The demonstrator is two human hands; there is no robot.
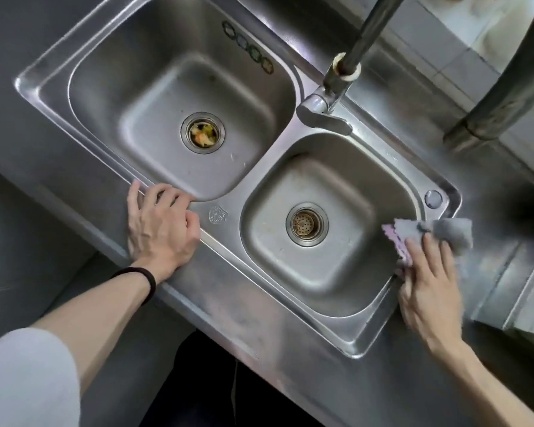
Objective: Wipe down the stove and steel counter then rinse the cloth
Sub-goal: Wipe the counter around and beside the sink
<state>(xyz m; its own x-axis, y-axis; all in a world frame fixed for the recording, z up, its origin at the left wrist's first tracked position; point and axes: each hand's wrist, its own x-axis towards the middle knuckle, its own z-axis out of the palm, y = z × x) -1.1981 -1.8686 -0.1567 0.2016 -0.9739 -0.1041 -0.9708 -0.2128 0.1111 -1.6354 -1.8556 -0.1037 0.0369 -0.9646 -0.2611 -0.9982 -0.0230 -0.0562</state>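
Note:
A grey cloth with a lilac scalloped edge lies on the right rim of the steel double sink. My right hand presses flat on the cloth with straight fingers, at the edge of the smaller right basin. My left hand rests on the sink's front rim beside the larger left basin, its fingers loosely curled and holding nothing. The steel counter runs along the front. The stove is out of view.
A steel tap stands behind the basins, its lever pointing over the divider. Food scraps sit in the left drain strainer. The right drain has a perforated strainer. A thick curved pipe rises at the right.

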